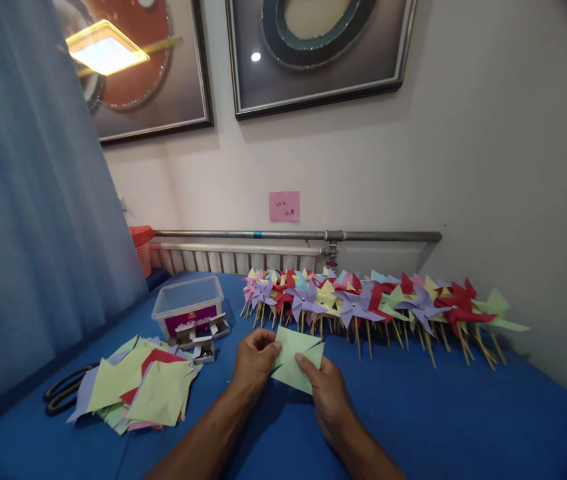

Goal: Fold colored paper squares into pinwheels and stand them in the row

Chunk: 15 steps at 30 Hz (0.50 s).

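A light green paper square point(293, 360), with slits cut in from its corners, is held up over the blue table. My left hand point(256, 360) pinches its left edge between thumb and fingers. On the right side, my right hand point(327, 393) grips it with the thumb on top and the fingers behind. Left of my hands lies a loose pile of coloured paper squares point(161, 393), mostly pale yellow-green on top, with red and purple showing. Scissors with black handles point(66, 390) stick out from beside the pile, their blades hidden.
Several finished paper pinwheels point(358, 303) on thin sticks lie in a long row along the back right. A clear plastic tub point(187, 297) and small open boxes point(204, 348) of pins stand left of centre. A radiator point(233, 259), pipe and blue curtain point(38, 187) border the table.
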### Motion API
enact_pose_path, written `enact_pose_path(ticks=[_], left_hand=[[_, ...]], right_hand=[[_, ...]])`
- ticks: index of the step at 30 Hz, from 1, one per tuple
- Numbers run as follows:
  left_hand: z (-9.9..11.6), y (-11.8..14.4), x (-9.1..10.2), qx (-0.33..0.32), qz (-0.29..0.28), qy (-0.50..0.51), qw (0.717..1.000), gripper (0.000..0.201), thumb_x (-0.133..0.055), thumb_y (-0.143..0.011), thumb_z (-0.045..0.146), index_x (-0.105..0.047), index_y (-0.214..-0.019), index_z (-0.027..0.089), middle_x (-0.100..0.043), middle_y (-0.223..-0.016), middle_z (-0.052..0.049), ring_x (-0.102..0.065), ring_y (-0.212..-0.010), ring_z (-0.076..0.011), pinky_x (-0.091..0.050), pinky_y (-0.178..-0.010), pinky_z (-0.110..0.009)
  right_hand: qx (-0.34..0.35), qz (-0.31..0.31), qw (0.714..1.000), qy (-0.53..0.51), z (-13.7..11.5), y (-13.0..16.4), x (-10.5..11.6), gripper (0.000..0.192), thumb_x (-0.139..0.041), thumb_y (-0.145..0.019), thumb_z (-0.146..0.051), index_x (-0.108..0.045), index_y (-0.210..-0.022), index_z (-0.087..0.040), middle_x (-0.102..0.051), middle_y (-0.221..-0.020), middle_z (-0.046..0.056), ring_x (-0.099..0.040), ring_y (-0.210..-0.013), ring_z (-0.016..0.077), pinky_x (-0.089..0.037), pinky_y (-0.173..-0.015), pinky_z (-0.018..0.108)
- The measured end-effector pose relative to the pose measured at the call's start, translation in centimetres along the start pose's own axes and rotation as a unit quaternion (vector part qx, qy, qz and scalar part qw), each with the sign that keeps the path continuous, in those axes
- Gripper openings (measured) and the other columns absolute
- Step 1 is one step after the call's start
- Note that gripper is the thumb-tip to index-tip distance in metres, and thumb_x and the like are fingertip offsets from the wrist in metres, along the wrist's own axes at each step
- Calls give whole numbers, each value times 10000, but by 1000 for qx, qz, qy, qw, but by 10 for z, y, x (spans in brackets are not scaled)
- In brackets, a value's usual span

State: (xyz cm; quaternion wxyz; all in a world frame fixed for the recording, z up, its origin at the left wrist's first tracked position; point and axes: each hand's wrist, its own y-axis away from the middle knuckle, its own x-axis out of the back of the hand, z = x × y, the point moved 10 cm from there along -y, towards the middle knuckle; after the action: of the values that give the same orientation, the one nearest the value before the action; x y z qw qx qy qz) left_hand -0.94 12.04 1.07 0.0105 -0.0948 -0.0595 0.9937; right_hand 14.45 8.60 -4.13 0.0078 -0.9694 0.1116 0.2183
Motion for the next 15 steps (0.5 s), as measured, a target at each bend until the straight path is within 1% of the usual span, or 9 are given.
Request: enact_pose_path(ticks=[3,5,7,9,12,15], left_hand=[[11,3,2,-46,9,-38,998,248,-823,-631,345,-688,-722,158,-612,-625,13,-486,-558,-108,-383,-559,-232],[24,8,0,-97,7,-83,992,144,-781,-689,291,-712,-726,170,-638,-677,-5,-526,-619,-133,-411,-614,-248],[38,15,-6,-155,-19,-131,979,37,-736,-731,223,-738,-723,187,-666,-736,-26,-563,-693,-161,-433,-677,-266],[48,21,-15,-191,-61,-157,967,70,-707,-750,169,-766,-740,203,-695,-795,-47,-592,-752,-185,-444,-720,-282],[50,24,-21,-196,-103,-161,962,136,-692,-757,132,-795,-775,218,-726,-858,-71,-622,-799,-210,-456,-756,-306],[47,22,-22,-183,-119,-142,966,140,-718,-727,115,-795,-757,228,-741,-906,-84,-645,-879,-238,-477,-849,-347]], right_hand=[[-2,3,1000,12,3,0,2,438,-846,-667,-473,-738,-984,-191,-807,-805,71,-772,-772,313,-610,-743,422],[0,0,1000,15,2,2,1,410,-835,-680,-477,-741,-961,-194,-805,-790,70,-772,-759,311,-611,-743,421],[3,-4,1000,15,1,2,0,399,-827,-687,-484,-743,-951,-196,-806,-797,71,-773,-771,313,-610,-746,418],[9,-6,1000,18,-1,1,0,397,-821,-692,-487,-745,-956,-199,-811,-825,73,-774,-799,315,-609,-750,411],[17,-3,1000,24,-3,-1,0,404,-810,-702,-498,-745,-973,-205,-814,-864,71,-771,-824,310,-604,-750,395],[32,-14,999,36,-8,-1,-2,417,-754,-751,-565,-745,-967,-208,-811,-863,75,-769,-818,302,-600,-724,380]])
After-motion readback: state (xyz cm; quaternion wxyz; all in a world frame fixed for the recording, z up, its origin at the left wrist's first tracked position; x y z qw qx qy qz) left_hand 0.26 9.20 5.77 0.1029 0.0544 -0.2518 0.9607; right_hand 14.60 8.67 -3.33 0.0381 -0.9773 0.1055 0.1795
